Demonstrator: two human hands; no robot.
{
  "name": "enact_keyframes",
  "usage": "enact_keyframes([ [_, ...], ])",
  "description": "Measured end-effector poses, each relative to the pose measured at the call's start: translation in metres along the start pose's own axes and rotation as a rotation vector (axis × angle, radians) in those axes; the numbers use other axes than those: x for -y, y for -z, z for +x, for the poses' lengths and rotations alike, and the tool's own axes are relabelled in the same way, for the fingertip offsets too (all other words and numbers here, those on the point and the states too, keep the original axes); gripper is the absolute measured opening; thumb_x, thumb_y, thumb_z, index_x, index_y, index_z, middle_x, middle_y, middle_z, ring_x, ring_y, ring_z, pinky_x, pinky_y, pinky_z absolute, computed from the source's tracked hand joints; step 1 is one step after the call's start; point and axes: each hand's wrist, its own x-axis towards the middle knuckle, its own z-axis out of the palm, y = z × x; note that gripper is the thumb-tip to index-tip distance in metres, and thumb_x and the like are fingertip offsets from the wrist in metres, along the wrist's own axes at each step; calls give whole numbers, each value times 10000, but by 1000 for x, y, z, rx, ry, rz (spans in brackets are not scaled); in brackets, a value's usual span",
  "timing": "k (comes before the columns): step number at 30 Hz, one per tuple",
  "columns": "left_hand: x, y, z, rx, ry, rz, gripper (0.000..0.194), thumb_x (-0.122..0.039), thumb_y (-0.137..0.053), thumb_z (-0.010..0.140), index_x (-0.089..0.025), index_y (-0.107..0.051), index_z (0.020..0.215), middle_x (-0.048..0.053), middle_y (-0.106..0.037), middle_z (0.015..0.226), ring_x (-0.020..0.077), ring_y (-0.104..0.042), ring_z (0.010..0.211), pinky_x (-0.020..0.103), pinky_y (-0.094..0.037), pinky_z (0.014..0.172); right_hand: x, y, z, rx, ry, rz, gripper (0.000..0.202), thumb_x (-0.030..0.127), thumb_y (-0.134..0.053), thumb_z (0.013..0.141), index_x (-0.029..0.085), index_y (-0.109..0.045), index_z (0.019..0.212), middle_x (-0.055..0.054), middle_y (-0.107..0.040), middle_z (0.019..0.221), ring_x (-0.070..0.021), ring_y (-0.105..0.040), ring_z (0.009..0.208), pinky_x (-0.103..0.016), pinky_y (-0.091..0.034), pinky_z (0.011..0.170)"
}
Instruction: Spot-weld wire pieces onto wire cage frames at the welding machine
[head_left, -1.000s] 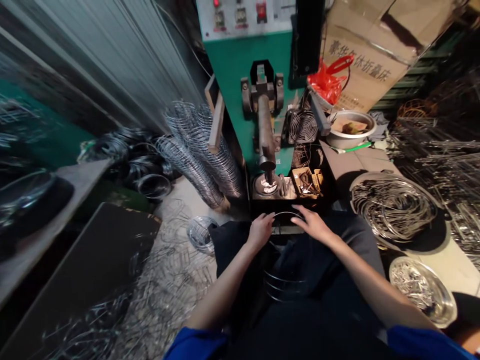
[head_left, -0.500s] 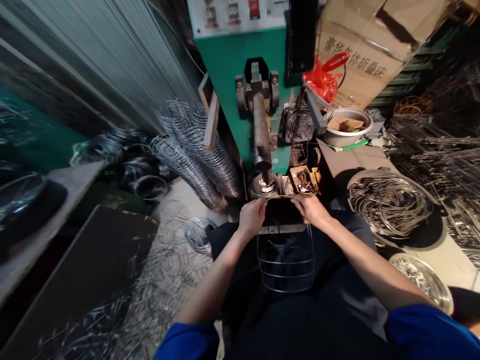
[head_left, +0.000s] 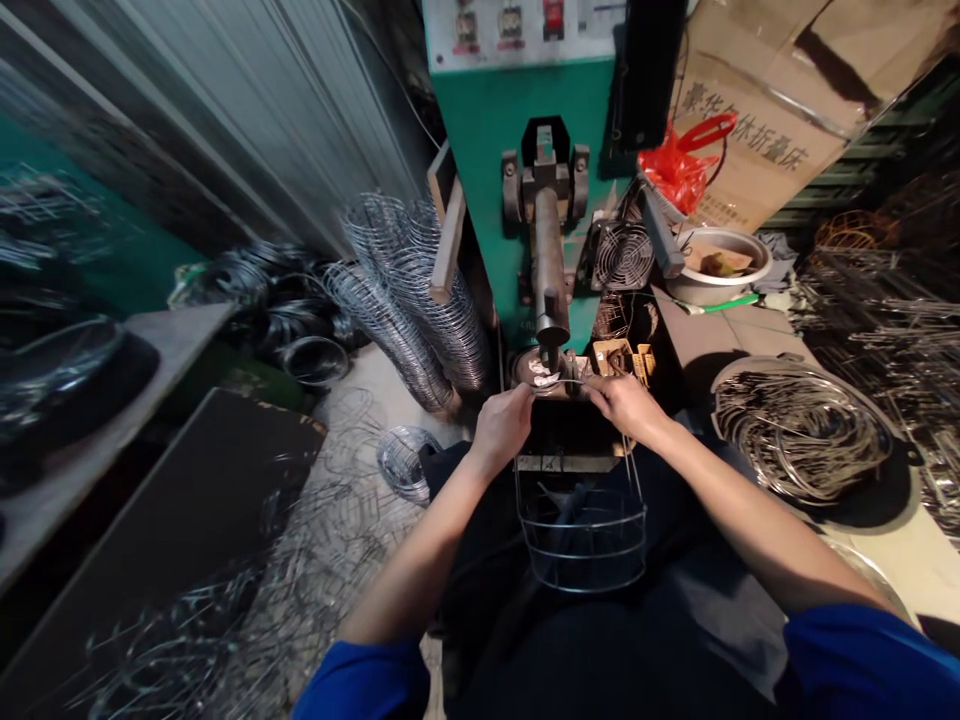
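Note:
A wire basket frame (head_left: 588,584) of thin metal rods hangs below my hands, over my lap. My left hand (head_left: 502,430) pinches its top wire on the left. On the right, my right hand (head_left: 628,408) grips the same wire between thumb and fingers. Between the hands, the top wire lies at the lower electrode (head_left: 534,366) of a green spot-welding machine (head_left: 480,130). Just above it stands the tip of the machine's upper electrode rod (head_left: 551,318); whether the two touch I cannot tell.
Tall stacks of wire rings (head_left: 409,300) lean left of the machine. A black tray of bent wires (head_left: 810,430) and a metal bowl (head_left: 720,268) sit on the right. Loose wire pieces (head_left: 322,540) cover the floor at left. A cardboard box (head_left: 780,110) stands behind.
The hands have brought the frame's top wire up to the electrodes. Its lower part has swung and turned slightly. The whole view has shifted, so the machine appears farther right.

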Motion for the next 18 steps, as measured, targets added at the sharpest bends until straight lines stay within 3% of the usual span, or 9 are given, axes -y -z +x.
enact_keyframes([
  [7, -1, 9, 3, -4, 3, 32, 225, -168, -409, 949, -194, -578, 803, 28, -601, 667, 154, -550, 612, 254, -307, 596, 8, 10, 12, 18, 10, 22, 228, 223, -537, 934, 225, -754, 1005, -69, -751, 828, -202, -673, 692, -285, -442, 686],
  [18, 3, 12, 8, -12, -4, 31, 203, -143, -426, 930, -193, -566, 792, 5, -559, 629, 138, -498, 574, 253, -292, 588, 16, 21, 23, 117, 22, -135, 297, 239, -469, 973, 192, -734, 1097, -95, -762, 881, -205, -704, 776, -265, -449, 711],
])
